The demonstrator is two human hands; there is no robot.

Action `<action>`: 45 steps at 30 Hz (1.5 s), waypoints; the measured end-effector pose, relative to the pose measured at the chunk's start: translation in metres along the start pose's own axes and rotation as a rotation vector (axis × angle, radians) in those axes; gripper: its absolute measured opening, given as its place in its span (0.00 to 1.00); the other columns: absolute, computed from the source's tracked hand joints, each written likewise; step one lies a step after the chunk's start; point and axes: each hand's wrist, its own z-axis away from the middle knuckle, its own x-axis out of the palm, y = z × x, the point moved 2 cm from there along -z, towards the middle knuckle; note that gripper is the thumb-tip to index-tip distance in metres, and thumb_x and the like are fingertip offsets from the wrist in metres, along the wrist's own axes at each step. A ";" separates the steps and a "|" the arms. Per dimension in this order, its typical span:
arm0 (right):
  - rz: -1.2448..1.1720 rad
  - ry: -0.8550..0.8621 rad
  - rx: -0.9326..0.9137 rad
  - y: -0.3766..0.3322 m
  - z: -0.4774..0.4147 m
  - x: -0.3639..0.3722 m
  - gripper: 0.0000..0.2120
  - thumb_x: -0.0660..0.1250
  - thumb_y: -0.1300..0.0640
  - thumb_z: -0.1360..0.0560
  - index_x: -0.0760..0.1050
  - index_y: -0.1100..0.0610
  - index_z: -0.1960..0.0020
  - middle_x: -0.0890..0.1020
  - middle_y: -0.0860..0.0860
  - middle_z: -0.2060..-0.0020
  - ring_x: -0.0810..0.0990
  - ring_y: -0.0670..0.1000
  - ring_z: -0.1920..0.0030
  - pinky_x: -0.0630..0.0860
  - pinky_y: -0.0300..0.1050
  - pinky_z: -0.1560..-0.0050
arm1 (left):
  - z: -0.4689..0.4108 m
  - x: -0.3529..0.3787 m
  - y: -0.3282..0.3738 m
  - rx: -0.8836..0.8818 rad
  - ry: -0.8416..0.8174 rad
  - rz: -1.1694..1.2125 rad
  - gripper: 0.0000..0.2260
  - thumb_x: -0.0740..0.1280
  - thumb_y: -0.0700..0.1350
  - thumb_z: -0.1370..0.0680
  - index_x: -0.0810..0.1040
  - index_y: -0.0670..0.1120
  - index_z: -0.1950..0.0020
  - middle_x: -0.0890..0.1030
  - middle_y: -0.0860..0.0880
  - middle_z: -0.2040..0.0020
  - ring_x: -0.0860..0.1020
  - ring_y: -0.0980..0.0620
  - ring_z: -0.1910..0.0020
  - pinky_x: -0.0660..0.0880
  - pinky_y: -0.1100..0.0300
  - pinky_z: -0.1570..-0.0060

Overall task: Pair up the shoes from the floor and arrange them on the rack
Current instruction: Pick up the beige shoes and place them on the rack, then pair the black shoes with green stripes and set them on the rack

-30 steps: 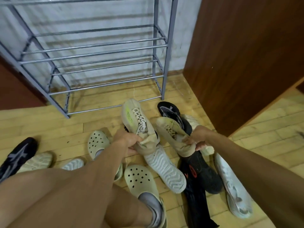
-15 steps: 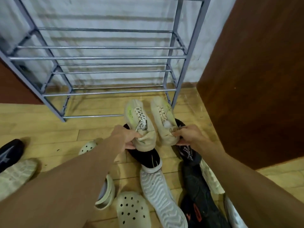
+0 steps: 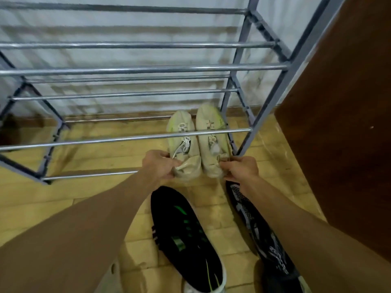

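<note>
Head view: left hand and right hand grip the heels of the beige sneakers; seat both level across the bottom rails, at the right end of the rack.

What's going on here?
A person is putting a pair of beige sneakers on the grey metal rack, at the right end of the lowest tier, toes toward the wall. The left hand grips the heel of the left sneaker, and the right hand grips the heel of the right sneaker. A black shoe with green marks and a black-and-white patterned shoe lie on the floor.
</note>
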 end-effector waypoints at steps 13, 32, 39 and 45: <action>0.003 0.029 -0.063 0.004 -0.025 0.002 0.10 0.74 0.57 0.29 0.81 0.56 0.48 0.82 0.52 0.49 0.80 0.53 0.46 0.79 0.53 0.42 | -0.035 0.030 0.000 0.037 -0.058 -0.013 0.16 0.68 0.49 0.23 0.77 0.42 0.39 0.77 0.50 0.57 0.78 0.49 0.52 0.77 0.54 0.43; 0.929 -0.464 -0.191 0.051 0.161 -0.048 0.21 0.63 0.49 0.21 0.71 0.58 0.31 0.73 0.54 0.34 0.72 0.52 0.34 0.67 0.48 0.33 | 0.178 -0.042 -0.031 0.203 -0.153 -0.687 0.07 0.65 0.47 0.25 0.73 0.45 0.58 0.74 0.47 0.59 0.72 0.52 0.66 0.69 0.58 0.63; 0.918 -0.463 -0.123 0.087 0.185 -0.021 0.35 0.65 0.43 0.24 0.60 0.62 0.25 0.68 0.58 0.28 0.69 0.57 0.30 0.68 0.43 0.43 | 0.201 -0.049 -0.086 0.196 -0.348 -0.931 0.13 0.62 0.44 0.23 0.69 0.45 0.68 0.69 0.48 0.69 0.68 0.53 0.68 0.63 0.62 0.68; 0.811 -0.382 0.014 0.113 0.167 0.002 0.33 0.73 0.48 0.29 0.67 0.63 0.32 0.75 0.59 0.35 0.76 0.57 0.40 0.73 0.46 0.52 | 0.196 -0.034 -0.094 0.213 -0.488 -0.985 0.08 0.62 0.44 0.23 0.72 0.44 0.61 0.71 0.46 0.61 0.68 0.54 0.64 0.62 0.62 0.66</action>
